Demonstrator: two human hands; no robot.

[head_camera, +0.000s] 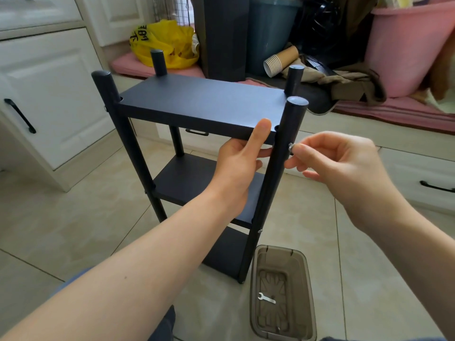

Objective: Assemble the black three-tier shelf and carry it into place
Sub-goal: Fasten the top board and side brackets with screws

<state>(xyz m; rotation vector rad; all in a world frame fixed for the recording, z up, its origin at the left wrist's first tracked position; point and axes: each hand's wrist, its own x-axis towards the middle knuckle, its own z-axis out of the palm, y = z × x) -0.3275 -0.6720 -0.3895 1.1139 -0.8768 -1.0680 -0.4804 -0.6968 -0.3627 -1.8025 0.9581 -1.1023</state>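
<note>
Beige tiled floor (pixel 73 230) carries the upright black three-tier metal shelf (pixel 202 99) | my left hand (pixel 236 163) grips its top board's near edge | my right hand (pixel 344 163) pinches a small silver bolt (pixel 291 146), pointing sideways into the near right post (pixel 278 173)

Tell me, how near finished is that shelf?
Mostly done: the shelf stands upright with three boards on four posts. In hand: the left hand grips the top board while the right hand pinches a screw at the near right post. Left: tightening, perhaps with the wrench in the tray, then carrying.
</note>
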